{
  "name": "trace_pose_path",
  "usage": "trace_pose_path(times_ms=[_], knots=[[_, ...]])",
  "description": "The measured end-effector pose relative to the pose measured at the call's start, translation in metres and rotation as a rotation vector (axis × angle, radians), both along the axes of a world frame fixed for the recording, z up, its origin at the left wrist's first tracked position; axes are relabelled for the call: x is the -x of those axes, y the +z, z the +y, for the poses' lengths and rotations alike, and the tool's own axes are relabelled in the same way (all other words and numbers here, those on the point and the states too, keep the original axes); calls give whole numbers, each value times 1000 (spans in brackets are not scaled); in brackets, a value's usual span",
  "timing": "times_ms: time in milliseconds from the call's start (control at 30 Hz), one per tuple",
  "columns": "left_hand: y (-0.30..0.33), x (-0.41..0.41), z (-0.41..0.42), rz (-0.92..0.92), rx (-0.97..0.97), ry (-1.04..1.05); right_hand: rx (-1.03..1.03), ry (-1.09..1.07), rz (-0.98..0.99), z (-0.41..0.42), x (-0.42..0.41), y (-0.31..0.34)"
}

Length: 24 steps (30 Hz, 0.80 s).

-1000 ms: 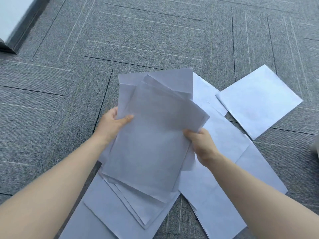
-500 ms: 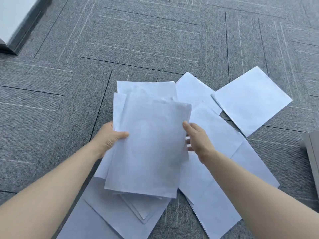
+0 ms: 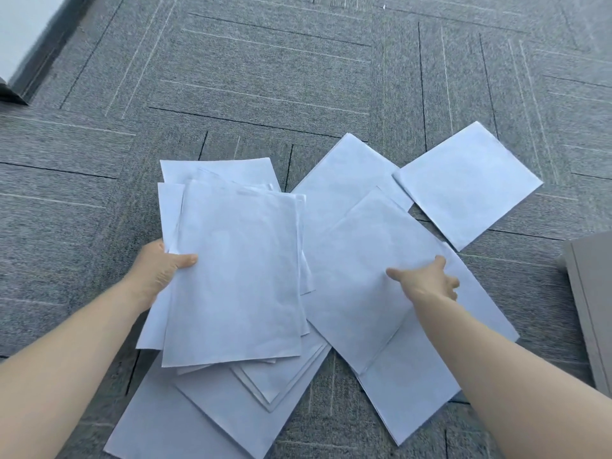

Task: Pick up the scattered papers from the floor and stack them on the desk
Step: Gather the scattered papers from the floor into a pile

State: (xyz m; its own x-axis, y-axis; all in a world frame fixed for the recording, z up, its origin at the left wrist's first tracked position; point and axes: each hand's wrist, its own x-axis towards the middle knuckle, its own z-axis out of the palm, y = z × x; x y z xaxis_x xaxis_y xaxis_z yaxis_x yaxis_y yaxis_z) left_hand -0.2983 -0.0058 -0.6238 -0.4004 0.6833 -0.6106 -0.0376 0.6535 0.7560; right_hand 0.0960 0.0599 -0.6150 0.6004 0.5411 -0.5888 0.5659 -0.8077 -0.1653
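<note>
My left hand (image 3: 159,270) grips a bundle of white sheets (image 3: 235,276) by its left edge, thumb on top, held just above the carpet. My right hand (image 3: 427,281) hovers, fingers spread, over a loose sheet (image 3: 361,260) lying on the floor to the right of the bundle; it holds nothing. More sheets lie under it (image 3: 414,385) and behind it (image 3: 347,173). A separate sheet (image 3: 467,183) lies farther right. Several other sheets (image 3: 205,415) lie fanned under the bundle near me.
Grey carpet tiles (image 3: 265,77) cover the floor. A grey furniture corner (image 3: 589,293) stands at the right edge. A dark skirting and pale wall (image 3: 29,38) run along the top left.
My right hand has let go of the bundle's right edge and moved right over the loose sheet. The bundle now rests in my left hand alone and has come lower and flatter.
</note>
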Motion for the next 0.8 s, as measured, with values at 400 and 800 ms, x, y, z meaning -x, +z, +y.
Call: trace_pose_path(times_ms=[400, 800], knots=[[4, -7, -5, 9, 82, -96, -34, 11, -50, 6, 1, -5], [-3, -32, -2, -24, 74, -147, -135, -89, 61, 14, 0, -2]])
